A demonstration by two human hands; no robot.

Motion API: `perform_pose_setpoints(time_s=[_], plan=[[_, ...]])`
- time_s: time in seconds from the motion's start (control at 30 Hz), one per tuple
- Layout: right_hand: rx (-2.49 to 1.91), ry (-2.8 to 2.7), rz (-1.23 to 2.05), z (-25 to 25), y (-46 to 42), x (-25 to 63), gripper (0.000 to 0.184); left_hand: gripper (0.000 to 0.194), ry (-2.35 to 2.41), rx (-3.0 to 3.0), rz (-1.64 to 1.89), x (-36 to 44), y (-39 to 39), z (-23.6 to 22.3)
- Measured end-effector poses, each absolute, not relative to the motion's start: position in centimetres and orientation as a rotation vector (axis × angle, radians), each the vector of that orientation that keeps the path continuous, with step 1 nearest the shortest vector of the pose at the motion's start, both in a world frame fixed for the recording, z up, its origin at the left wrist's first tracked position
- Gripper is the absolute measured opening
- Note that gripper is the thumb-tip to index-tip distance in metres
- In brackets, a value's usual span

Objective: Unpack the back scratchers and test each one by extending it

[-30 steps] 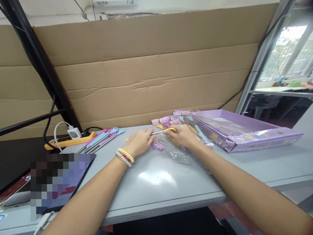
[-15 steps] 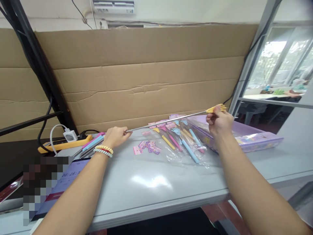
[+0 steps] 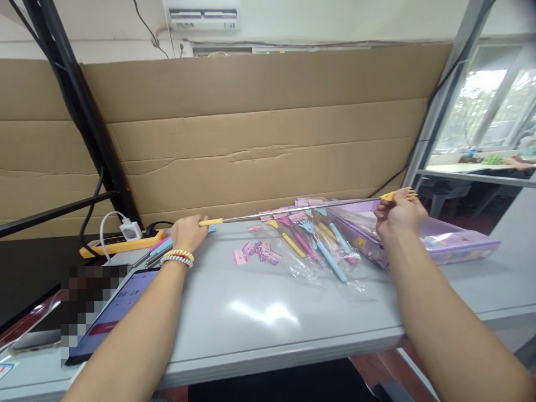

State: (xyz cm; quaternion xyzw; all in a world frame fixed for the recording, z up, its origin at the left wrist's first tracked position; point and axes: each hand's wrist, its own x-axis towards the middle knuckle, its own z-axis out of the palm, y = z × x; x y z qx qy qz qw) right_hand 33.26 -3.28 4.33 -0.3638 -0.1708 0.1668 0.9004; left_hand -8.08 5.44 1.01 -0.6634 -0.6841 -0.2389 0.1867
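Stretched between my hands is a telescopic back scratcher (image 3: 293, 211) with a yellow handle, a thin metal shaft and a yellow claw head. My left hand (image 3: 189, 233) is closed around the handle end. At the other end, my right hand (image 3: 400, 215) grips the claw head, whose tips stick out past the fingers. Below the shaft lie several bagged back scratchers (image 3: 322, 245) in yellow, pink and blue, in clear plastic. Small pink and purple cards (image 3: 257, 253) are scattered to their left. More back scratchers (image 3: 161, 248) lie beside my left wrist, partly hidden.
A purple bin (image 3: 456, 245) with plastic packaging in it stands at the right. On the left are a yellow power strip (image 3: 121, 244) with a white charger (image 3: 131, 229), and a phone (image 3: 115, 315). Cardboard (image 3: 268, 134) walls off the back of the grey table (image 3: 234, 340).
My right hand has moved a little to the right, away from my left hand. More of the yellow handle and shaft shows between them. The view has shifted slightly.
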Motion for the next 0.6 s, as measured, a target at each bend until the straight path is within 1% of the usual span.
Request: perform_pose_setpoints(time_s=[0.13,0.33,0.6], plan=[[-0.793,-0.368,0.286,3.8,-2.7,33.4,0.02,0.037,-1.982,-1.862,-0.7,-8.0,5.6,0.6],[-0.807,-0.363,0.377,4.0,-3.0,32.9,0.022,0.025,-2.022,-1.917,-0.639,-7.9,6.3,-0.4],[-0.847,-0.351,0.422,3.9,-3.0,32.3,0.025,0.024,-2.038,-1.912,-0.653,-8.0,6.6,-0.6]])
